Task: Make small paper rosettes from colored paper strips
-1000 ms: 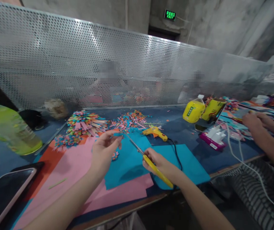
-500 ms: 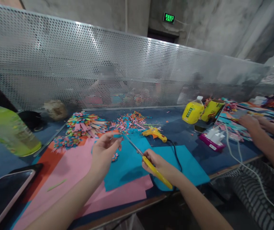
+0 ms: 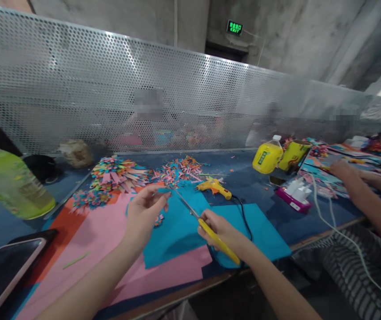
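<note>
My right hand is wrapped round the yellow handles of a pair of scissors, whose blades point up and left. The blade tips come close to the fingers of my left hand. Pinched in that hand is a small blue paper strip, mostly covered by the fingers. Below lie blue sheets over pink sheets. A small multicoloured paper piece shows partly behind my left hand.
Fringed paper bundles and a heap of clippings lie behind my hands. Near them is a yellow glue gun with a black cord. A green bottle and a phone flank the left. Another person's hand works at the right.
Hardly anything differs. Both hands keep their places with the strip and scissors, and the view has shifted very slightly.
</note>
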### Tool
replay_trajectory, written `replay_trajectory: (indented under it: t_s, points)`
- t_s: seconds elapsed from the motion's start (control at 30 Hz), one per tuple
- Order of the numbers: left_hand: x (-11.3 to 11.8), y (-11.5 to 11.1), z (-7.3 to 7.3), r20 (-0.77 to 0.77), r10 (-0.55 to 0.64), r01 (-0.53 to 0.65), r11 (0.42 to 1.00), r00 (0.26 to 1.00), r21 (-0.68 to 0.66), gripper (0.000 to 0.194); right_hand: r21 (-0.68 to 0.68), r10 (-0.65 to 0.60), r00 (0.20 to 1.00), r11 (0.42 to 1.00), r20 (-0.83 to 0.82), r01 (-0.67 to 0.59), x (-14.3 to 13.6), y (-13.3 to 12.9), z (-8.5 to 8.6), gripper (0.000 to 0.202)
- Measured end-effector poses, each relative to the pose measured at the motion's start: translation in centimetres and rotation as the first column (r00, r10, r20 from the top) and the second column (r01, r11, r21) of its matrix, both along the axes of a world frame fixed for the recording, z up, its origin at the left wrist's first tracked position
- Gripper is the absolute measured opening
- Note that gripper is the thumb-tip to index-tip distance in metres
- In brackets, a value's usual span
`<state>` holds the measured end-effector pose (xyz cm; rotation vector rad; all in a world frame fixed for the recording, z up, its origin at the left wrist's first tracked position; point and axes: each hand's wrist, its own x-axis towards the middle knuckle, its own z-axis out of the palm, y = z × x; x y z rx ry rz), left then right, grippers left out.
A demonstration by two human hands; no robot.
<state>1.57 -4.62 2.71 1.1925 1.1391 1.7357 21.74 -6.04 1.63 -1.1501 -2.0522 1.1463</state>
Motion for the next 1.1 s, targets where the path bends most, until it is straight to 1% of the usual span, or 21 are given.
replay_trajectory:
  t_s: [0.23, 0.37, 0.47, 0.53, 0.73, 0.8, 0.93, 1.0, 1.1]
  points:
    - [0.1, -0.1, -0.2, 0.026, -0.033, 0.034, 0.999, 0.999, -0.027, 0.02, 0.01, -0.024, 0.999, 1.0, 0.045, 0.023, -0.1, -0.1, 0.3, 0.031]
    - [-0.1, 0.1, 0.0, 0.047, -0.028, 0.029, 0.999, 0.998, -0.021, 0.016, 0.027, 0.013, 0.998, 1.0, 0.054, -0.015, 0.4, -0.3, 0.5, 0.029]
    - [-0.6, 0.5, 0.4, 0.139, -0.033, 0.029, 0.999, 0.99, 0.029, 0.016, 0.015, 0.061, 0.995, 0.998, 0.075, -0.063, 1.3, -0.3, 0.7, 0.028]
    - [-1.0, 0.7, 0.8, 0.18, -0.03, 0.022, 0.999, 0.983, 0.044, 0.018, -0.007, 0.073, 0.993, 0.997, 0.092, -0.073, 1.8, -0.2, 0.8, 0.029]
    - [-1.7, 0.6, 1.9, 0.087, -0.048, 0.049, 0.999, 0.995, -0.008, 0.014, -0.019, 0.087, 0.986, 0.996, 0.142, -0.085, 2.4, 0.2, 1.0, 0.033]
    - [-1.8, 0.4, 2.3, 0.132, -0.058, 0.06, 0.998, 0.99, -0.012, 0.013, -0.027, 0.104, 0.983, 0.995, 0.154, -0.101, 2.4, 0.2, 1.0, 0.033]
    - [-1.9, 0.2, 3.1, 0.273, -0.058, 0.073, 0.996, 0.96, -0.047, 0.016, -0.025, 0.115, 0.979, 0.993, 0.168, -0.112, 2.7, 0.3, 1.0, 0.033]
    - [-1.9, 0.1, 3.3, 0.287, -0.065, 0.086, 0.994, 0.956, -0.06, 0.017, -0.013, 0.116, 0.979, 0.993, 0.166, -0.116, 2.7, 0.3, 1.0, 0.033]
    - [-1.8, 0.1, 3.1, 0.247, -0.086, 0.11, 0.99, 0.965, -0.088, 0.018, -0.007, 0.143, 0.975, 0.99, 0.171, -0.144, 2.6, 0.3, 1.0, 0.032]
